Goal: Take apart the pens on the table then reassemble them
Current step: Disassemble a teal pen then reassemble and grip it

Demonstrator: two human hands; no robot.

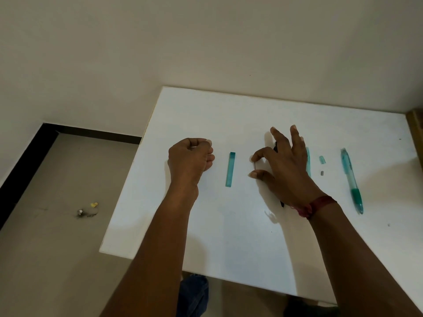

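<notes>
Nearest, below the table's front edge, a fold of blue denim cloth [194,294] shows. Two bare forearms reach over the smooth white matte table [229,248], a flat rectangular board with a thin pale edge. A red thread band [319,202] is wound round the right wrist, with frayed strands hanging loose.

The right hand [286,170] is spread low over the table. Its thumb and forefinger bend toward each other and pinch a thin dark rod [254,166], short and straight, held between their tips. The other fingers [295,137] are stretched and fanned. Under this palm lies a black pen [282,204]; only its pointed tip and a bit of its far end show. The left hand [190,159] is well to the left, curled into a loose fist. Whether it holds anything I cannot tell.

Between the hands lies a translucent teal rectangular case [230,169], long and flat-sided. A translucent teal pen barrel [308,161] peeps out from behind the right hand, mostly hidden. Further right lie a small teal plastic cap [322,159] and, near it, a tiny grey cylinder [322,173]. Well to the right lies a whole teal click pen [351,179] with a clear barrel and a darker green grip, its tip toward the person.

Beyond the table's far edge rises a plain cream wall [206,42]. To the left is a dull beige floor [57,248], edged by a black skirting strip [23,170], with a small scrap of litter [88,211] on it. A brown wooden edge [415,126] borders the table at far right.
</notes>
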